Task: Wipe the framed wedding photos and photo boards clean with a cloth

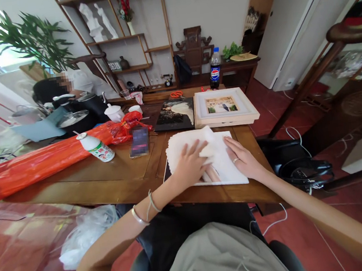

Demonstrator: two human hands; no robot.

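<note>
My left hand (192, 162) lies palm down, fingers spread, on a thin white sheet (177, 142), soft like tissue or cloth. The sheet has wavy edges and a raised corner, and covers part of a flat white panel (237, 175). Between my hands, a picture (212, 173) shows on the panel in part; the rest is hidden. My right hand (240, 156) wears a ring and rests with its fingers stretched out along the panel's right side. A dark edge shows at the panel's lower left.
Behind the panel are a white-framed photo (247, 110), a dark picture board (168, 117), orange-handled scissors (176, 94) and a cola bottle (215, 69). To the left lie a phone (139, 141), a white bottle (96, 147) and a long red wrapped bundle (48, 158). A person sits farther back.
</note>
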